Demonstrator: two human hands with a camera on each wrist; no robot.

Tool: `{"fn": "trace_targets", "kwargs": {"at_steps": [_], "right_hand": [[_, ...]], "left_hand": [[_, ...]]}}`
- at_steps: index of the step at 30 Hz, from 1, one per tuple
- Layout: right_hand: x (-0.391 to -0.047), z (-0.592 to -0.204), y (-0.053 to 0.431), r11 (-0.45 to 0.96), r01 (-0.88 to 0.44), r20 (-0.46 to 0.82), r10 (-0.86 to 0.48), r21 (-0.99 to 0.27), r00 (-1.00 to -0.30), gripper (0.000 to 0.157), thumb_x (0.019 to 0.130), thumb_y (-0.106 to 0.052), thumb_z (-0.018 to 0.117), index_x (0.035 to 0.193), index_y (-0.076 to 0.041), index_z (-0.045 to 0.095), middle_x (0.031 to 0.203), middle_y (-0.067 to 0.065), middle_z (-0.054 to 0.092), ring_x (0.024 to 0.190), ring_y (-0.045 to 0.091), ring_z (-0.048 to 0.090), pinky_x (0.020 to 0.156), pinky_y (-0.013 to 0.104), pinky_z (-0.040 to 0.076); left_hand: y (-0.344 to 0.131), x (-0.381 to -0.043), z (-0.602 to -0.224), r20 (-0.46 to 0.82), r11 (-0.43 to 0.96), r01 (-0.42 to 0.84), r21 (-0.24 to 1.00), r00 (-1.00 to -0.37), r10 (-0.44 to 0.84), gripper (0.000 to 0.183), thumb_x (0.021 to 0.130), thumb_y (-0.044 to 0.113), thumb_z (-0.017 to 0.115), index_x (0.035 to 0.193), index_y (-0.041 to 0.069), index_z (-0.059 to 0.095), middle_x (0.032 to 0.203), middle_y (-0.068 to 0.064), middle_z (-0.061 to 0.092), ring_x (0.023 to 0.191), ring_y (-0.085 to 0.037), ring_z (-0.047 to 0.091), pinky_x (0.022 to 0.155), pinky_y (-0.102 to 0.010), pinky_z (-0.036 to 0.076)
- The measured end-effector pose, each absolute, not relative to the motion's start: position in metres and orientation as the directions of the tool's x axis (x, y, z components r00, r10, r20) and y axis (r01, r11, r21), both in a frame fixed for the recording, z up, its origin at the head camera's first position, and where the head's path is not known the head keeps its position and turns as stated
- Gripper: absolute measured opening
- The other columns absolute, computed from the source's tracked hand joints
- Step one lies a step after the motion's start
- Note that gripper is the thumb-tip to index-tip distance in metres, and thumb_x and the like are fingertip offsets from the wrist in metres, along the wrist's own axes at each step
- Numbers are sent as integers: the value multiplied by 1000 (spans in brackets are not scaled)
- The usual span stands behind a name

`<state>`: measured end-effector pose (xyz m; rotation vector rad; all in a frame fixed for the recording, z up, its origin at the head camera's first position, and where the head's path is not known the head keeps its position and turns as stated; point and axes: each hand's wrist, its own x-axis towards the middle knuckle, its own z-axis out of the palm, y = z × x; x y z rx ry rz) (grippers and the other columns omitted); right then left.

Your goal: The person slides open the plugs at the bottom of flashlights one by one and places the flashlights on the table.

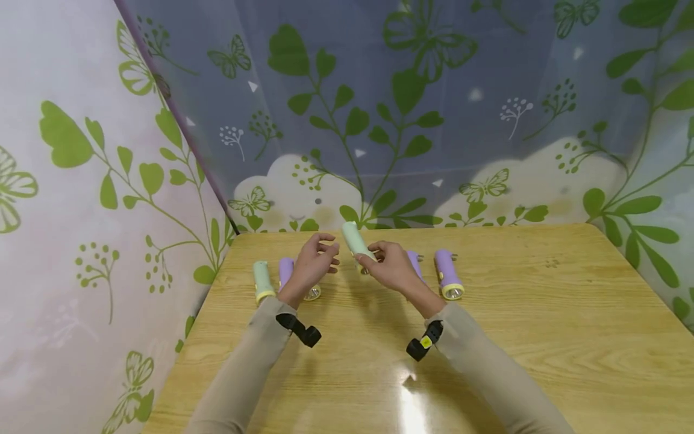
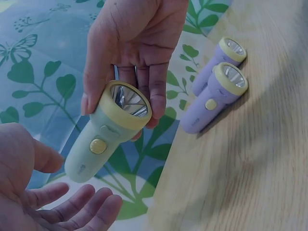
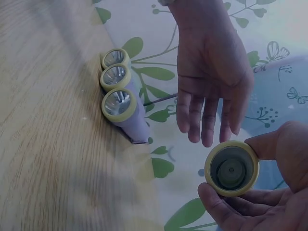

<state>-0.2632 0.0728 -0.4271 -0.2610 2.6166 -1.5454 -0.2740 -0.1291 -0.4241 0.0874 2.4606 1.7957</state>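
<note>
My right hand [image 1: 389, 265] grips a mint-green flashlight [image 1: 355, 239] around its yellow lens end, holding it above the table's far part. In the left wrist view, the flashlight [image 2: 98, 139] has its lens facing the camera and a round yellow button on its side. Just left of its green body is my left hand [image 1: 315, 262], empty, with fingers loosely bent. The right wrist view shows the left hand [image 3: 214, 82] with fingers extended towards the yellow rim, and the right hand's thumb and fingers [image 3: 216, 207] around that rim.
On the wooden table [image 1: 347, 374], a green flashlight [image 1: 262, 278] and a purple one [image 1: 285, 270] lie at left. Another lens end [image 1: 312, 293] shows behind the left wrist. Two purple flashlights, one partly hidden [image 1: 414, 260] and one in full view [image 1: 447, 272], lie at right. Patterned cloth [image 1: 325, 120] hangs behind.
</note>
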Motion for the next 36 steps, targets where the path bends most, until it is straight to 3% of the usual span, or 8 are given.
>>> {"fn": "trace_targets", "kwargs": {"at_steps": [3,7,12,17,23,30,36], "right_hand": [[-261,-425,75,452,-106,14,-204,-886,-979,53,98,-37,66,135,0,58,112,20,73,90,25,73,67,30,56],[-259,-423,78,430,-104,13,-209,-897,-978,54,98,-38,66,136,0,58,113,20,73,92,25,74,68,29,57],[-256,-421,82,432,-118,30,-204,-894,-978,53,99,-37,66,136,-1,59,116,19,73,93,24,73,70,31,58],[-253,-421,84,442,-127,38,-206,-888,-978,52,99,-37,65,136,0,59,117,20,73,93,24,73,71,32,59],[-250,-420,85,436,-132,42,-209,-890,-977,51,99,-37,65,136,-1,59,117,19,73,93,24,72,71,32,59],[-247,-417,86,415,-137,49,-217,-899,-975,51,99,-35,66,135,0,59,115,20,73,89,22,72,71,31,58],[-247,-417,88,415,-144,56,-217,-898,-975,50,99,-33,66,135,1,59,114,20,73,91,23,73,70,30,58]], "left_hand": [[-125,-276,-422,-40,279,-12,960,-995,97,40,106,28,53,142,11,48,125,-21,60,101,-34,68,86,-45,62],[-120,-279,-418,-43,268,-16,963,-994,97,41,106,28,54,143,10,48,124,-19,61,93,-23,68,80,-39,63],[-114,-282,-417,-59,265,-27,964,-992,111,44,107,29,53,145,10,45,128,-22,59,99,-31,69,75,-32,63],[-111,-283,-417,-73,242,-46,969,-992,102,41,106,29,53,143,12,46,129,-21,58,110,-42,66,77,-34,63],[-108,-285,-414,-66,218,-43,975,-993,102,45,107,29,52,146,9,42,132,-22,55,107,-39,66,80,-38,64],[-104,-289,-412,-75,216,-52,975,-992,101,44,107,31,51,146,11,41,136,-23,53,95,-24,67,86,-45,63],[-100,-287,-410,-82,201,-59,978,-991,105,41,107,32,51,143,14,42,134,-20,53,103,-33,68,88,-48,62]]}}
